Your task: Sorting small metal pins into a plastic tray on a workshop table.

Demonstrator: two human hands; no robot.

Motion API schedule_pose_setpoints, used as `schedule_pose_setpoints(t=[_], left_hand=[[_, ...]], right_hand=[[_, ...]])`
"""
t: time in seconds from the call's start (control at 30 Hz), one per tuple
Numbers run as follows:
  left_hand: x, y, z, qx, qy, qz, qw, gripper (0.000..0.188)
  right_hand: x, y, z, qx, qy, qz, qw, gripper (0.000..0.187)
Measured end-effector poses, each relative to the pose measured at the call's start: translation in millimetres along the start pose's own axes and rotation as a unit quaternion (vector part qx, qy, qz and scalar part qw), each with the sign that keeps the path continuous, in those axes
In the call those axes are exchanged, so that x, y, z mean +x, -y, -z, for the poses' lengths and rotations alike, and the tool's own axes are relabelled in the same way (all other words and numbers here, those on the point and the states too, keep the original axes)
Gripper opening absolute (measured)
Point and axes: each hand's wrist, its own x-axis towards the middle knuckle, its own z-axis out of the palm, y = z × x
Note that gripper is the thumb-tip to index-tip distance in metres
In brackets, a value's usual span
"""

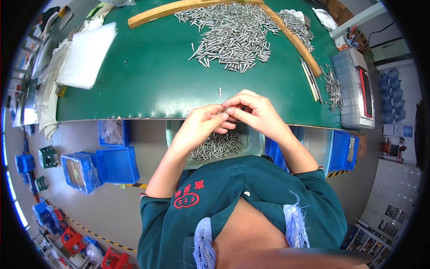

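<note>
My left hand (204, 123) and my right hand (255, 112) meet over the table's front edge, fingers pinched together. Between the fingertips are some small metal pieces (223, 109), largely covered by the fingers, so their number and exact shape are hidden. One slim silver metal pin (220, 93) stands alone on the green table just beyond my hands. Below them, a pale green basket (170, 141) holds many similar metal pins (219, 147). A large heap of silver pins (237, 38) covers the far middle of the table.
Wooden bars (295, 42) border the heap at the back and right. Pen-like tools (310, 80), a smaller pin pile (332, 89) and clear plastic boxes (351, 89) lie at right. White sheets (87, 56) lie at left. Blue crates (117, 165) stand on the floor.
</note>
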Motion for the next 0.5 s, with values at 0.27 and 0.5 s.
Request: schedule_pose_setpoints(t=[0.27, 0.5], left_hand=[[0.6, 1.2, 3.9, -0.052, 0.040, 0.022, 0.998, 0.033], [3.1, 6.2, 2.9, -0.045, 0.020, 0.019, 0.999, 0.030]], right_hand=[[0.6, 1.8, -0.2, 0.028, 0.017, -0.020, 0.999, 0.016], [2.2, 6.8, -0.8, -0.018, 0.025, -0.015, 0.999, 0.016]])
